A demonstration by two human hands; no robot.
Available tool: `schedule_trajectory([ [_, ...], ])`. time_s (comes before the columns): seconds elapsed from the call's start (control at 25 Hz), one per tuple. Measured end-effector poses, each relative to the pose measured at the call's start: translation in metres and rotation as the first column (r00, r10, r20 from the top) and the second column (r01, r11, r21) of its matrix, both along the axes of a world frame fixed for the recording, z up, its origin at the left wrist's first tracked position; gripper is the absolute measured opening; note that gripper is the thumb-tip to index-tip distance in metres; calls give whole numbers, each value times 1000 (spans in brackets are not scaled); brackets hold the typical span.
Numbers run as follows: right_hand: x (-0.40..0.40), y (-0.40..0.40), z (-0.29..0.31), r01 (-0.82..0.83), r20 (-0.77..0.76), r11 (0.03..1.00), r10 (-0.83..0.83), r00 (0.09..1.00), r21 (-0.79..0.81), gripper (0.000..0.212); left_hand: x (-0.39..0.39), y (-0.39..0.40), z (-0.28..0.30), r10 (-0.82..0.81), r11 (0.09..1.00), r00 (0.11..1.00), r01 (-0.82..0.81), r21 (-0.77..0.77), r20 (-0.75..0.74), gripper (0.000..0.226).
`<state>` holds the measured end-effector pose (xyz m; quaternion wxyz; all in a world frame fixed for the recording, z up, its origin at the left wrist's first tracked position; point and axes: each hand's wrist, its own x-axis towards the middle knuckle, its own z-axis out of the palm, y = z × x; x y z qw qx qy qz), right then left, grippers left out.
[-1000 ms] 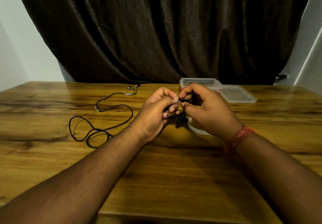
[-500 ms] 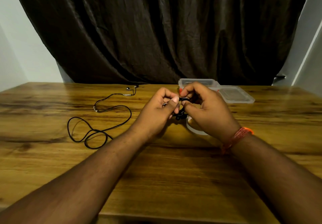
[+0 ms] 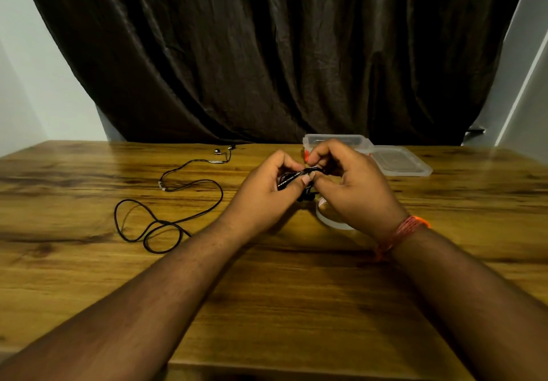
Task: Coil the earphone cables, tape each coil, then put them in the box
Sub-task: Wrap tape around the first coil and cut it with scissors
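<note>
The coiled earphone cable [image 3: 298,177] sits between the two hands, lifted just above the bench [image 3: 267,306] near its middle. In the head view, the left hand [image 3: 264,193] curls round the black bundle so the loops cannot spring apart, while the right hand [image 3: 350,185] pinches its top, probably to work tape round it. The tape roll [image 3: 332,222] lies just under the right hand, within easy reach for that step. A second, uncoiled earphone cable [image 3: 166,202] lies loose at the left, waiting its turn. The clear box [image 3: 335,140] stands open at the far side, its lid [image 3: 400,162] beside it, ready to receive coils.
</note>
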<state>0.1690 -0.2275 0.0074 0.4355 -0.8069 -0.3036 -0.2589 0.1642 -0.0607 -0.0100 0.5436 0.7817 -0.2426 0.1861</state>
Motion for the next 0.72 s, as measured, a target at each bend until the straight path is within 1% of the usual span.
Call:
schedule_trajectory([
  [0.08,-1,0,0,-1,2,1000,1,1000,-8,21,-1,2,1,94,991,995,-98,91,44,17],
  [0.2,0,1,0,8,15,999,-8,1000,-32,20,-2,1,3,197,949,961,-237,207,196,14],
  [0.28,-1,2,0,21,32,998,-19,999,-56,20,-3,-1,5,231,917,922,-313,249,310,17],
  [0.4,-4,4,1,37,55,996,-32,998,-81,22,-4,-2,6,255,884,878,-382,270,405,25],
  [0.48,-3,5,0,25,5,997,-25,1000,-78,25,-4,-1,5,250,876,859,-397,273,447,21],
  [0.52,-3,5,-1,-7,-66,999,4,998,-51,27,-3,-1,4,242,872,851,-401,280,467,16],
  [0.56,-2,5,0,-51,-164,999,51,985,7,27,-2,0,4,231,867,843,-405,291,485,12],
  [0.6,-2,5,2,-95,-273,990,121,954,107,24,-2,1,4,222,861,836,-409,303,501,9],
  [0.68,-2,5,4,-106,-463,917,292,837,386,18,-3,2,4,194,855,824,-408,321,532,7],
  [0.72,-2,5,5,-78,-511,869,358,782,489,19,-4,2,4,168,855,819,-398,332,548,5],
])
